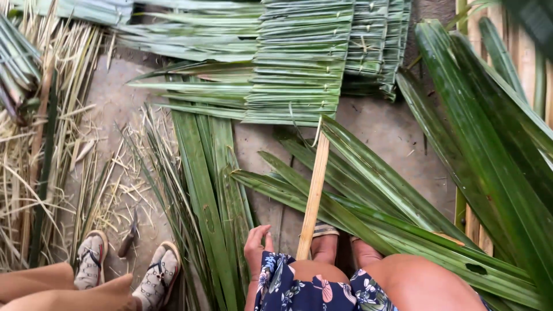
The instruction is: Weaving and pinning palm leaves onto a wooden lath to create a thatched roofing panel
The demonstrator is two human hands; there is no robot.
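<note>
My left hand rests low beside my knee, fingers loosely apart, holding nothing. It lies against long green palm leaves spread on the ground. Just right of it a pale wooden stick slants up from between my sandalled feet across more crossed palm leaves. My lap in a dark floral dress fills the bottom of the view. My right hand is out of sight.
A stitched panel of folded palm leaves lies at the top. Broad green fronds cover slats on the right. Dry straw is heaped on the left. Another person's sandalled feet stand bottom left, with a small dark tool between them.
</note>
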